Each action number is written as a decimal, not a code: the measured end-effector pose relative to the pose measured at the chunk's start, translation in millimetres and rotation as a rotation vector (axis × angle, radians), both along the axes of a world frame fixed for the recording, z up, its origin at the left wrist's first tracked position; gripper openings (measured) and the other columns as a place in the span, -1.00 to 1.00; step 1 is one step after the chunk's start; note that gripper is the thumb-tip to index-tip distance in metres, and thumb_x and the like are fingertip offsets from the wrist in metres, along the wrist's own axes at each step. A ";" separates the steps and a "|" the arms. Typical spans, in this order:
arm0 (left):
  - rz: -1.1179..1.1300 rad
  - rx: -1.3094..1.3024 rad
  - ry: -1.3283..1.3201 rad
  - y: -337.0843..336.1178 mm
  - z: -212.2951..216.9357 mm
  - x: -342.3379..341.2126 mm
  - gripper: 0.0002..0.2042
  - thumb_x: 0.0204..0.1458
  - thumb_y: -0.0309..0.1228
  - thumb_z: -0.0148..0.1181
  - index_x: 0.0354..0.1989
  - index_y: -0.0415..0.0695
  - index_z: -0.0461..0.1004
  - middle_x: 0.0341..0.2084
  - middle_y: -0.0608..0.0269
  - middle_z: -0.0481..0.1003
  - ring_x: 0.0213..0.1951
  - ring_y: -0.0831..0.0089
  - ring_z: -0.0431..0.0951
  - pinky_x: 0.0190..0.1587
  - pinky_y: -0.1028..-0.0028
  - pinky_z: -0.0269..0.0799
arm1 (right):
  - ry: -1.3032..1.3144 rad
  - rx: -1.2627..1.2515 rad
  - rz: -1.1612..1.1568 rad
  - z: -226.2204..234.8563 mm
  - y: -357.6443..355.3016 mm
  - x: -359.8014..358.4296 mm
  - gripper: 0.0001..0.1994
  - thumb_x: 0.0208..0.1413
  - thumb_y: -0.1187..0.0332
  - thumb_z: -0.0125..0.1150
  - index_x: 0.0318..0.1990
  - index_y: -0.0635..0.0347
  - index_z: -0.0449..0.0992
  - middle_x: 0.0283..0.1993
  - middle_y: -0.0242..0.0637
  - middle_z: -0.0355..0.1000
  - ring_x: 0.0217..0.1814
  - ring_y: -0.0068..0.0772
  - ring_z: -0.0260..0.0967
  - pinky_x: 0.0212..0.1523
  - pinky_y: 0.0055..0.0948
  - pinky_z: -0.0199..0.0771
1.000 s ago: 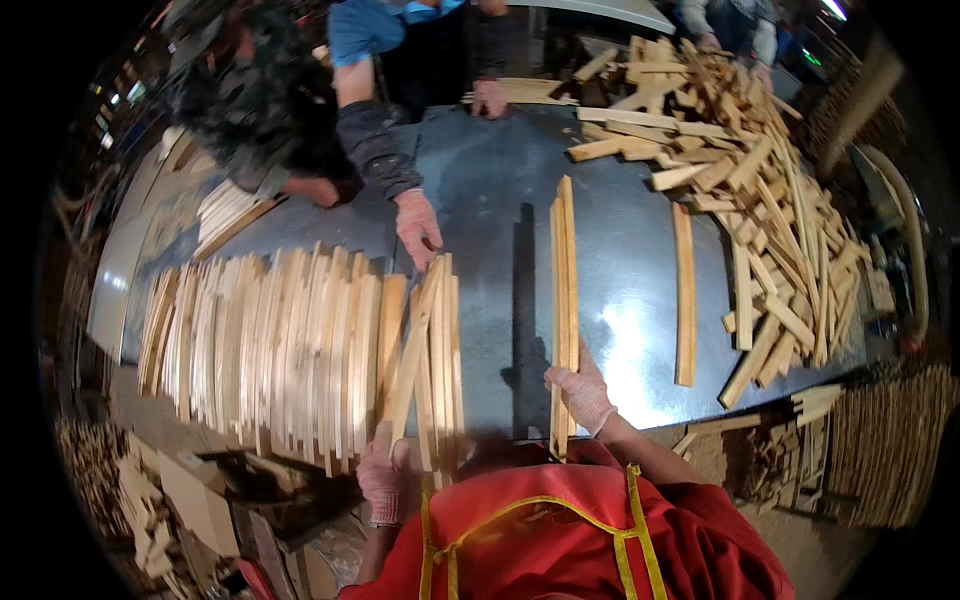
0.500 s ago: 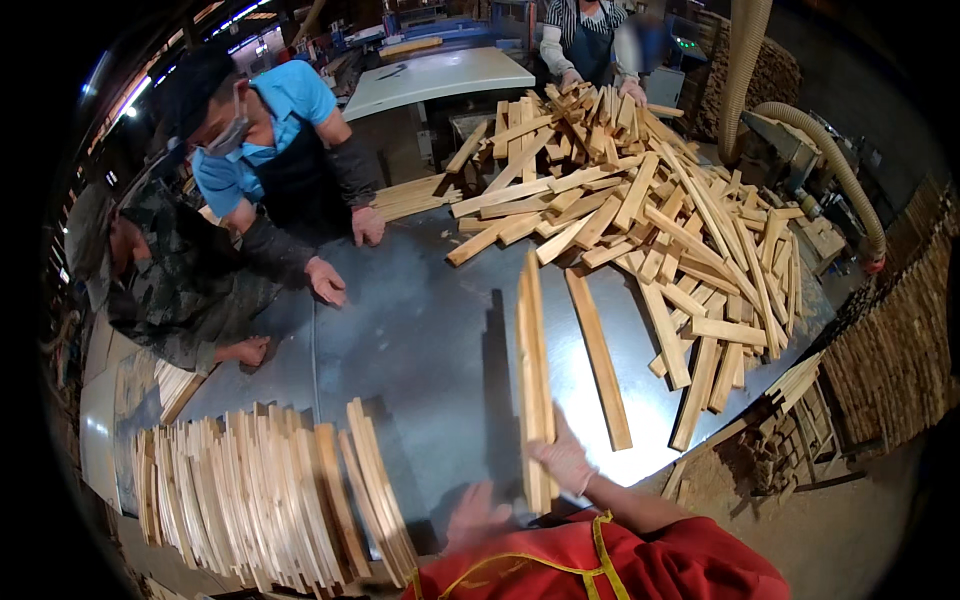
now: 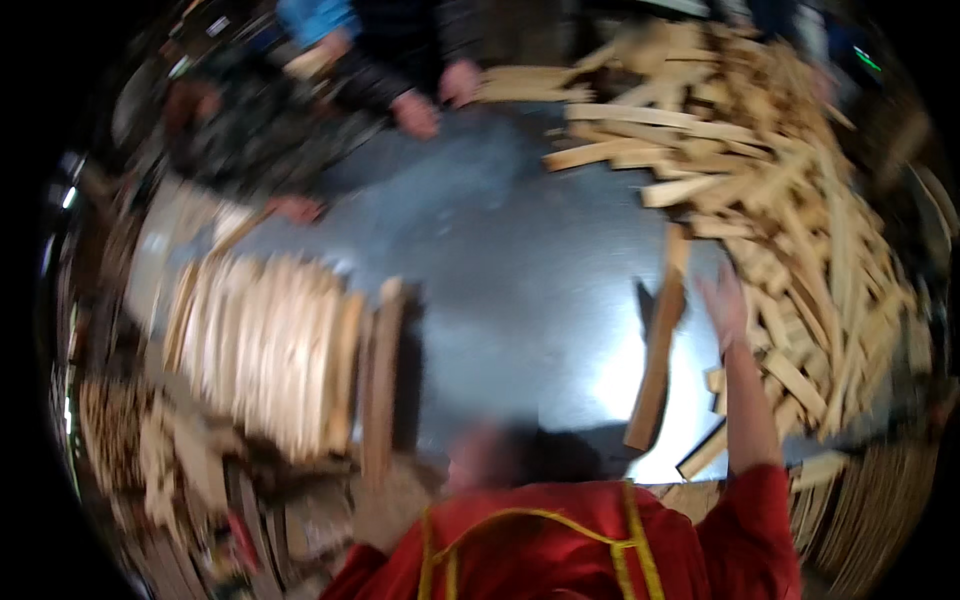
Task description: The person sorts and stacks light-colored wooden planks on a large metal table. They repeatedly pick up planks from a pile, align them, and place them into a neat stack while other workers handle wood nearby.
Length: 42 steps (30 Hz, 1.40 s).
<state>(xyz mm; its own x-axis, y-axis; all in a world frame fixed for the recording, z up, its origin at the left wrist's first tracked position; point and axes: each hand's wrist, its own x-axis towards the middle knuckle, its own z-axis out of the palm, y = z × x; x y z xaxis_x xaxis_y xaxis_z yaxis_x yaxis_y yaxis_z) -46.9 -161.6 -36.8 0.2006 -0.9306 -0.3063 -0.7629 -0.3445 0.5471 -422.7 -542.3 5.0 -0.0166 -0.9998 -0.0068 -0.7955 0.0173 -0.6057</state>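
Though motion blurs much of the scene, the right hand (image 3: 725, 305) shows with its fingers spread and nothing in its grasp, between a loose strip (image 3: 661, 340) and the left side of the pile (image 3: 795, 270). That strip runs away from the person over the table (image 3: 500, 250), just left of the hand; I cannot tell whether the fingertips touch it. The left hand cannot be made out clearly, so I cannot tell its state. At left, strips lie side by side in a row (image 3: 270, 350), with a darker strip (image 3: 380, 390) near its right end. The step in hand looks like a reach among the strips; a grasp from here would call for narrowing the fingers around one piece.
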 end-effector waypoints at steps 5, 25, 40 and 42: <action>0.293 -0.149 -0.590 25.6 -16.4 76.3 -0.46 0.24 -0.17 0.16 0.38 -0.06 0.34 0.32 0.08 0.38 0.30 -0.01 0.38 0.25 0.07 0.38 | 0.279 0.276 -0.047 -48.5 137.2 78.2 -0.13 0.04 0.13 0.47 0.51 0.08 0.23 0.22 0.19 0.43 0.26 0.20 0.45 0.28 -0.04 0.46; 0.267 -0.043 -0.409 87.6 -5.2 267.5 -0.13 -0.06 -0.17 0.43 0.45 -0.23 0.22 0.31 -0.18 0.38 0.27 -0.14 0.44 0.25 0.08 0.43 | -1.046 0.858 0.217 -115.6 283.6 221.0 -0.64 0.16 0.53 0.23 0.13 0.33 0.53 -0.03 -0.16 0.58 -0.02 -0.22 0.55 0.05 -0.27 0.58; 0.459 0.159 -0.642 64.5 -15.9 245.0 -0.16 0.04 -0.29 0.31 0.50 -0.15 0.05 0.19 -0.07 0.41 0.14 -0.13 0.51 0.06 0.02 0.53 | -1.121 -0.360 -0.217 120.8 -23.8 -30.8 -0.48 0.27 0.24 0.25 0.33 0.25 0.40 -0.18 -0.17 0.50 -0.17 -0.27 0.51 -0.05 -0.28 0.56; 0.521 0.137 -0.675 65.5 -32.5 251.3 -0.23 0.14 -0.29 0.21 0.52 -0.14 0.03 0.22 -0.08 0.40 0.16 -0.14 0.50 0.10 0.02 0.51 | -0.042 -0.285 -0.422 45.9 6.5 -58.9 -0.41 0.14 0.16 0.38 0.26 0.20 0.38 0.10 0.01 0.50 0.06 -0.04 0.53 0.15 -0.10 0.54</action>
<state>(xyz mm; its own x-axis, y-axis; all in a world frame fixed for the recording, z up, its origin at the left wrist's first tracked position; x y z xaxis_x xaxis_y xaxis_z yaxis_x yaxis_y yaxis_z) 204.4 -96.1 -69.4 0.7708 -0.6332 -0.0706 -0.6364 -0.7704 -0.0385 -481.6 -535.8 50.8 -0.4245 -0.8684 0.2563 -0.7301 0.1610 -0.6641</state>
